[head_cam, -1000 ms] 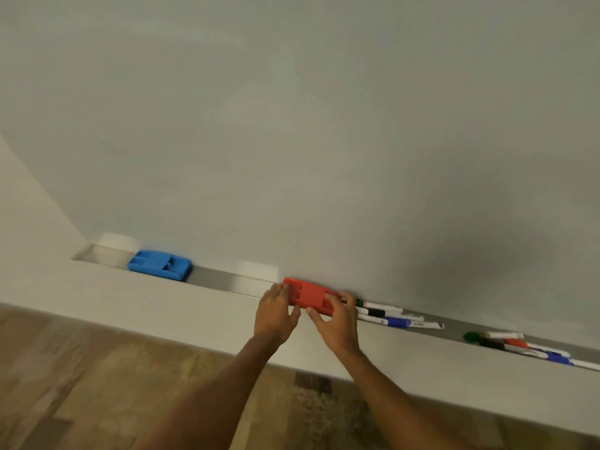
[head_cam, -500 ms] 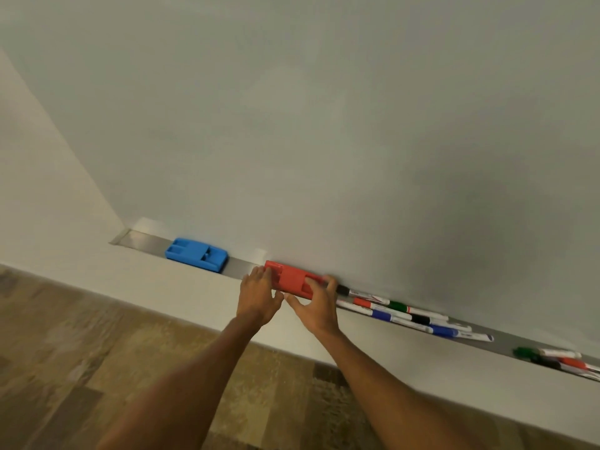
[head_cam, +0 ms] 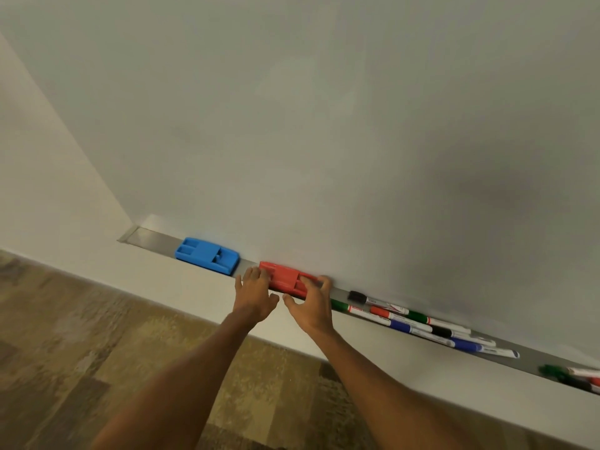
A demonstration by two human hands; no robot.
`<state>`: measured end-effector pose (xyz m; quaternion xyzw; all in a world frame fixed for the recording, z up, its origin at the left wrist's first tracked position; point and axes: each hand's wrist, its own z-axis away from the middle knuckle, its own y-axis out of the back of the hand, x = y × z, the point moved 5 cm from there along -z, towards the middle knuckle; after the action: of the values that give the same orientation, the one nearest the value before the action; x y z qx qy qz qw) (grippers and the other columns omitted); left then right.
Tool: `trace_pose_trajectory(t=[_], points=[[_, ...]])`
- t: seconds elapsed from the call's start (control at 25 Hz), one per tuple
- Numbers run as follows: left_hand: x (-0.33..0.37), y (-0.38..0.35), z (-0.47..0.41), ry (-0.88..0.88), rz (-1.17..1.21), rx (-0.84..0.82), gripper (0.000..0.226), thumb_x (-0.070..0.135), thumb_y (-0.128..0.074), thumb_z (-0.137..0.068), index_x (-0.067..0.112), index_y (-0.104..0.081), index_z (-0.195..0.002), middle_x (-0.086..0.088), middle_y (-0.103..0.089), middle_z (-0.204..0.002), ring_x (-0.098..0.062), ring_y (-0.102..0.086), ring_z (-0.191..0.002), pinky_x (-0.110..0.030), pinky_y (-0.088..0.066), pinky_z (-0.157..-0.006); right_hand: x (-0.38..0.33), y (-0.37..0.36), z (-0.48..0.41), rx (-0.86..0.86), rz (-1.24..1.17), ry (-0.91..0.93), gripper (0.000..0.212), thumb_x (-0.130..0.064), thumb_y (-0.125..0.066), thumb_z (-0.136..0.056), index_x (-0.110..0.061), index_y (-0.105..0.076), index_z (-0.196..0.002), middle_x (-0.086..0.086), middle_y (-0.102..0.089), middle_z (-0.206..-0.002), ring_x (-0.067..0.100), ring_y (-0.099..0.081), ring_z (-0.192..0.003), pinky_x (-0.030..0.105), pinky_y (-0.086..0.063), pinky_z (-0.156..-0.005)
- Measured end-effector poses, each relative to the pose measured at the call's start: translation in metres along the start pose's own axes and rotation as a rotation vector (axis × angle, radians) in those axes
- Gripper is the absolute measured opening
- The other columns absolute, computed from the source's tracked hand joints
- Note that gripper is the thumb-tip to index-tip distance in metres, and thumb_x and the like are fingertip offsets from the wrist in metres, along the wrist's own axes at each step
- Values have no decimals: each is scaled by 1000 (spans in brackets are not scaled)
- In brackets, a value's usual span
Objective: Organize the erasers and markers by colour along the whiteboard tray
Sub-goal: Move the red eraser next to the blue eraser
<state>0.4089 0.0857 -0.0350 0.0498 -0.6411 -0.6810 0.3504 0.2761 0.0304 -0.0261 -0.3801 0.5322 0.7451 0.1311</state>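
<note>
Two erasers are sitting in the whiteboard tray [head_cam: 152, 236], and we are taking that tray as our landmark; the blue eraser [head_cam: 207, 255] is lying near its left end, and the red eraser [head_cam: 285, 279] is sitting just to the right of it with a short bare gap of tray between them; we are holding the red one with both hands, the left hand [head_cam: 255, 295] curling its fingers over the left end and the right hand [head_cam: 310, 303] hooking fingers over the right end; we judge we are positioning the erasers side by side; further right along the tray, a loose heap of markers [head_cam: 412, 323] is lying in mixed colours, with a second cluster [head_cam: 571, 375] at the frame's right edge; next we are needing to let go and start sorting those by colour.
</note>
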Motion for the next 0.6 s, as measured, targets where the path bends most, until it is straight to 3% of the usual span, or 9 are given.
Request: trace_pose_trajectory(t=[0.12,0.24,0.36,0.6], points=[[-7,7,0,-8,-4,102,59,23,-62,-86,11,-39,-139,-9,-40,-148,-25,-29,-141,-41,-20,-117,-2,-2,-2,7,-28,13,53,-36,-73,-79,-18,-53,-125,7,-40,-130,23,-54,-115,33,-49,-101],[-26,17,3,151,-112,217,71,22,-58,-86,8,-25,-147,-12,-26,-157,-26,-16,-148,-42,-11,-119,-5,-5,-2,22,-64,11,49,-33,-72,-81,-19,-52,-124,7,-43,-129,24,-55,-116,33,-49,-99],[-44,18,5,282,-246,143,79,31,-52,-91,5,-8,-151,-13,-8,-161,-27,0,-150,-48,2,-119,-9,-12,-2,-4,-57,22,49,-34,-70,-82,-20,-49,-124,7,-43,-132,22,-53,-120,32,-49,-98],[-46,16,5,249,-253,126,74,24,-51,-92,5,-10,-151,-14,-11,-161,-28,-3,-150,-46,3,-119,-19,-23,-3,-71,-67,55,54,-33,-68,-84,-20,-43,-130,6,-42,-137,21,-49,-125,34,-48,-101]])
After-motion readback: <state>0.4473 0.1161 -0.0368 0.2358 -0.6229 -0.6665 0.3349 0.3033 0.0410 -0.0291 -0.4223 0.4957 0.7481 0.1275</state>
